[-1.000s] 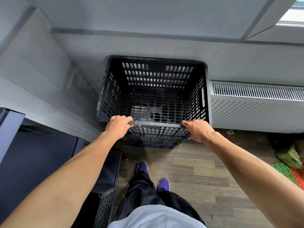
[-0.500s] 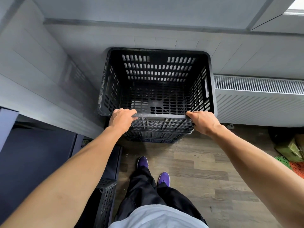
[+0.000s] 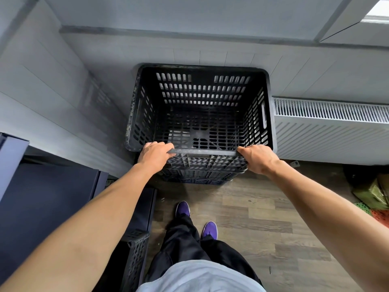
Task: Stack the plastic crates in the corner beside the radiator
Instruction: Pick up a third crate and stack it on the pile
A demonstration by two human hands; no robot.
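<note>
Seen from the head camera, a person stands over a black plastic crate (image 3: 202, 114) set into the corner, its far wall close to the tiled wall (image 3: 231, 57) and its right side just beside the white radiator (image 3: 330, 127). The left hand (image 3: 154, 157) and the right hand (image 3: 257, 159) each curl over the near rim, one close to each near corner, fingers wrapped on the edge. The crate lies straight ahead of the hands, its longer side running left to right across the person's front, so both hands stand about equally near. Ribbed walls of at least one more crate (image 3: 197, 178) show directly beneath it, which suggests the top crate is being squared and seated on a stack. Another dark crate (image 3: 136, 256) waits at the lower left, beside a dark cabinet (image 3: 42, 207).
</note>
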